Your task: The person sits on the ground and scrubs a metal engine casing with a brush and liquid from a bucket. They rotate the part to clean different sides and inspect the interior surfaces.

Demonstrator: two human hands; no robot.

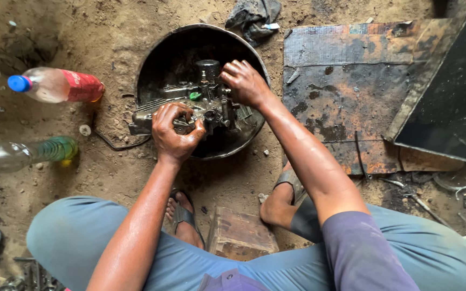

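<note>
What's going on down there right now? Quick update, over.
Left hand gripping the greasy metal engine part. Right hand steadying its top. Part sits in a round black pan. Nothing blocking; bottles off to the side.

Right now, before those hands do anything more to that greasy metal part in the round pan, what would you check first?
1. Left hand gripping the metal part: ok, fist closed on its near end.
2. Right hand steadying the part: ok, fingers on its top.
3. Part seated inside the round pan: ok, though its left end overhangs the rim.
4. Bottles clear of the work: ok, red-labelled bottle and green-tinted bottle lie to the left.
5. Any tool in the left fist: cannot tell.
6. Feet clear of the pan: ok.
</note>
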